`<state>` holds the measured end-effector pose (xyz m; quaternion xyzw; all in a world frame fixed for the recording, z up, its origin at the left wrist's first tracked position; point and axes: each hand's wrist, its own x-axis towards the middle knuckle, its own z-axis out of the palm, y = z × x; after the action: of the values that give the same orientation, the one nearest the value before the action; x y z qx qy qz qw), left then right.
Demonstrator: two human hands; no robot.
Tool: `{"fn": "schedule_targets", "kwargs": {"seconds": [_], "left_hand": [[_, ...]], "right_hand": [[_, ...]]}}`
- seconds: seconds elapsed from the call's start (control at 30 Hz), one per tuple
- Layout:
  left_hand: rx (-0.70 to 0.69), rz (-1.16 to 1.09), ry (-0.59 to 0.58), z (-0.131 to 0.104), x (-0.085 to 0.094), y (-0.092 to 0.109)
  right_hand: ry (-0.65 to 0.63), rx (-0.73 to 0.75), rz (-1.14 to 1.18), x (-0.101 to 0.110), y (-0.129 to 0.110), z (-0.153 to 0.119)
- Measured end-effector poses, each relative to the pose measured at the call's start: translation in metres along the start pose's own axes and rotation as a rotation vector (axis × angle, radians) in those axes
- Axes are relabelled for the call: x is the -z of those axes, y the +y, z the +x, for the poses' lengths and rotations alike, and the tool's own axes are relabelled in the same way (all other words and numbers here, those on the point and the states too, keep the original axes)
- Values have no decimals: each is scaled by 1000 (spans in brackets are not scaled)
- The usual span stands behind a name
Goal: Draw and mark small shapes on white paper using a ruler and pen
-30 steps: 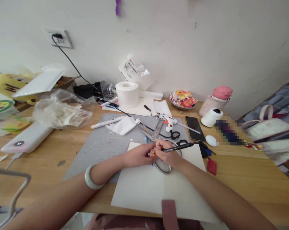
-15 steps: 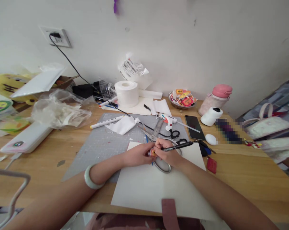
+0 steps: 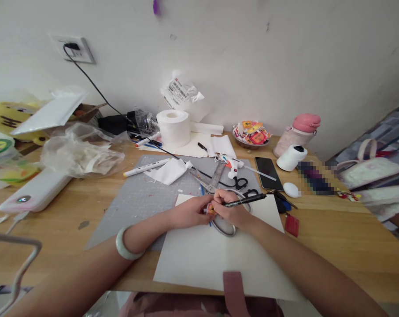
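Observation:
My left hand (image 3: 191, 212) is closed in a pinch on a small orange and yellow piece (image 3: 211, 208), mostly covered by fingers. Right beside it, my right hand (image 3: 234, 213) grips a black marker (image 3: 249, 200), whose body slants up to the right. The marker's tip end is hidden by the fingers, so whether it touches the piece cannot be seen. Both hands are over the upper part of a white sheet of paper (image 3: 199, 262). Under and behind them lie large scissors with grey loop handles (image 3: 228, 233).
A grey cutting mat (image 3: 130, 207) lies under the paper. Behind the hands are a white glue gun (image 3: 233, 166) and black-handled scissors (image 3: 241, 183). A phone (image 3: 268, 173), thread cone (image 3: 292, 157), pink bottle (image 3: 297, 134) and bowl of coloured cutouts (image 3: 251, 134) stand to the right. A tissue roll (image 3: 173, 130) is at the back.
The camera view has shifted very slightly. Both hands stay almost in place, with the same hold on the small piece and the marker.

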<state>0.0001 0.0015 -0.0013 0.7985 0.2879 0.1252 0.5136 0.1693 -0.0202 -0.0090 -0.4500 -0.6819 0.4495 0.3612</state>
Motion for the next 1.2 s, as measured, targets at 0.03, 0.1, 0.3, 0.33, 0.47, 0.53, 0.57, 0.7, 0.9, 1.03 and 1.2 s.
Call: {"fn": "schedule_targets", "kwargs": {"seconds": [0.03, 0.1, 0.3, 0.33, 0.47, 0.53, 0.57, 0.7, 0.9, 1.03, 1.2], "left_hand": [[-1, 1, 1, 0, 0, 0], [1, 6, 4, 0, 0, 2], [14, -5, -8, 0, 1, 4], [14, -5, -9, 0, 1, 4], [12, 2, -9, -1, 1, 4], [18, 21, -1, -1, 1, 4], [22, 28, 2, -1, 1, 5], [32, 27, -3, -1, 2, 8], [38, 27, -3, -1, 2, 7], [28, 12, -5, -1, 1, 5], [28, 6, -9, -1, 1, 5]], "right_hand": [[1, 0, -2, 0, 0, 0], [1, 2, -4, 0, 1, 0], [0, 10, -11, 0, 2, 0], [0, 7, -11, 0, 2, 0], [-6, -2, -4, 0, 0, -1], [-4, -2, -10, 0, -1, -1], [-1, -1, -17, 1, -2, -1], [2, 7, -33, 1, -3, -1], [2, 2, -25, 1, -1, 0], [7, 9, -33, 1, -3, -1], [6, 18, -44, 2, -7, -1]]}}
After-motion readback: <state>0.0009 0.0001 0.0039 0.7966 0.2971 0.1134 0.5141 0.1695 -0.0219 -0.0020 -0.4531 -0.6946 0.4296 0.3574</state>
